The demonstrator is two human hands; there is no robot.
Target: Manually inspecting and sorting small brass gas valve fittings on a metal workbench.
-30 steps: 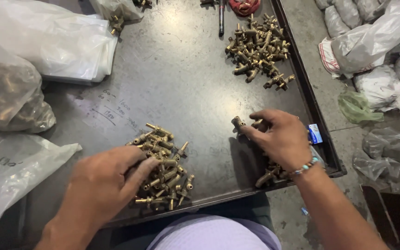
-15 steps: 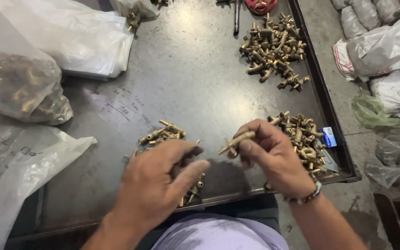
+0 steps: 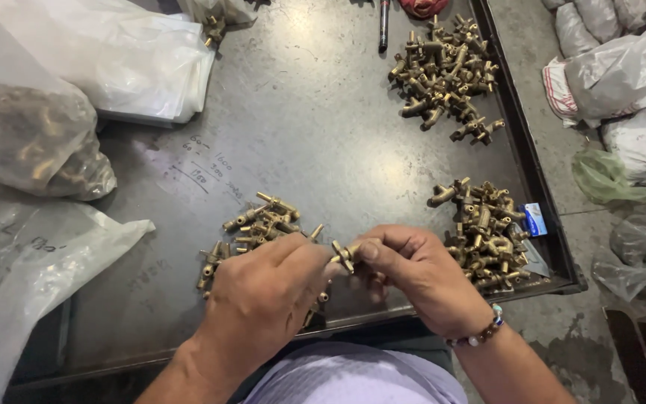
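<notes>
Over dark metal table point(image 3: 323, 120), a brass fitting point(image 3: 344, 253) is pinched by both hands' fingers (left hand point(image 3: 263, 299), right hand point(image 3: 420, 273)); a slip could drop it into the pile point(image 3: 252, 224).

I count three heaps of brass fittings on the bench point(image 3: 323, 127): one by my left hand point(image 3: 263, 295), one by my right hand point(image 3: 420, 273), one at the far right. One fitting point(image 3: 344, 254) sits between my two hands. I see one small blue-and-white box point(image 3: 535, 221), and two clear bags holding brass parts.
</notes>
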